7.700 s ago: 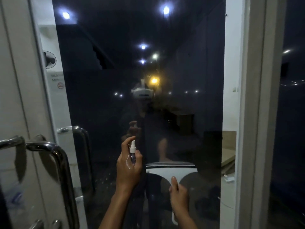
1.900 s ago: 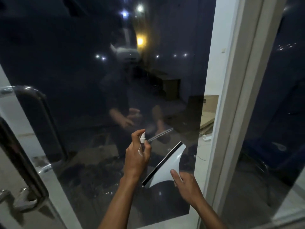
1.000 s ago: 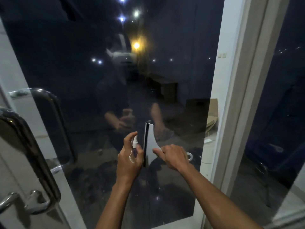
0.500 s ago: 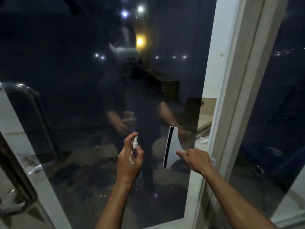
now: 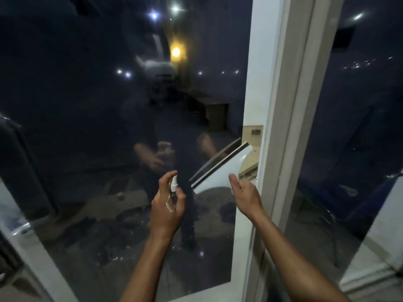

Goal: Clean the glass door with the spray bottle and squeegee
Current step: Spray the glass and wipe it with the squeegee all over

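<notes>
The dark glass door (image 5: 91, 118) fills the left and middle of the view and mirrors me. My left hand (image 5: 166, 209) grips a small clear spray bottle (image 5: 172, 192) with a white nozzle, index finger on top, close to the glass. My right hand (image 5: 245, 194) holds a white squeegee (image 5: 220, 168) by its handle. Its black blade lies tilted against the glass near the door's right edge, sloping up to the right.
A pale door frame post (image 5: 290, 118) runs top to bottom just right of my right hand. Beyond it is another dark pane (image 5: 359, 110). A curved metal door handle (image 5: 24, 166) shows dimly at the far left.
The squeegee has moved right and up toward the door's right edge, and its blade has turned from upright to slanted. My left hand with the bottle has stayed about where it was.
</notes>
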Tool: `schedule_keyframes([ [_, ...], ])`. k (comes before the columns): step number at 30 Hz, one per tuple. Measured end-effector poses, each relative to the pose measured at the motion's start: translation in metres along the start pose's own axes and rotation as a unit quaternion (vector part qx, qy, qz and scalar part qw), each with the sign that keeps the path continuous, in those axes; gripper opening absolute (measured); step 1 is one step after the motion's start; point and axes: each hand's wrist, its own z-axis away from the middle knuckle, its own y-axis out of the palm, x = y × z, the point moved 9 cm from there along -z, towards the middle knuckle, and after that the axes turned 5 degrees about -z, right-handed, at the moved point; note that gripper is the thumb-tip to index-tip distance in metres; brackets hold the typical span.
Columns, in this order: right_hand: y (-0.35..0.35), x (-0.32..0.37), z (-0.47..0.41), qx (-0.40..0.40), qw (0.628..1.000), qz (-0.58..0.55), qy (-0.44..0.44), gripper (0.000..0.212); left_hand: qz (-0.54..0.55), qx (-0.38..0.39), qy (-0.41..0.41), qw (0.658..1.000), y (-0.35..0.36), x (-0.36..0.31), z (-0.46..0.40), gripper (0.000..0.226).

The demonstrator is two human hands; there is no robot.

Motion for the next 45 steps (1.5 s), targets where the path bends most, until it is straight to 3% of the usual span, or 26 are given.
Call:
schedule_keyframes([
  [7, 0.058, -0.057, 0.034, 0.016, 0.968, -0.179, 0.176, 0.079, 0.011, 0.009, 0.017, 1.000, 0.011, -0.009, 0.002, 0.037],
  [11, 0.086, -0.103, 0.061, 0.037, 0.953, -0.186, 0.238, 0.078, -0.004, 0.009, 0.014, 1.000, 0.014, -0.001, 0.005, 0.036],
  [16, 0.108, -0.135, 0.077, 0.041, 0.933, -0.211, 0.287, 0.057, -0.025, 0.019, -0.004, 1.000, 0.019, 0.013, 0.013, 0.038],
  [25, 0.125, -0.183, 0.125, 0.085, 0.924, -0.140, 0.345, 0.063, -0.055, 0.032, -0.015, 0.998, 0.033, 0.017, 0.024, 0.038],
  [31, 0.101, -0.189, 0.132, 0.080, 0.936, -0.098, 0.328, 0.064, -0.068, 0.036, -0.023, 0.997, 0.036, 0.016, 0.039, 0.042],
  [39, 0.082, -0.152, 0.122, 0.123, 0.941, -0.174, 0.263, 0.064, -0.065, -0.002, -0.044, 0.997, 0.021, 0.015, 0.054, 0.039],
  [45, 0.081, -0.147, 0.131, 0.134, 0.947, -0.156, 0.248, 0.062, -0.115, -0.049, -0.124, 0.984, -0.026, 0.057, 0.082, 0.041],
])
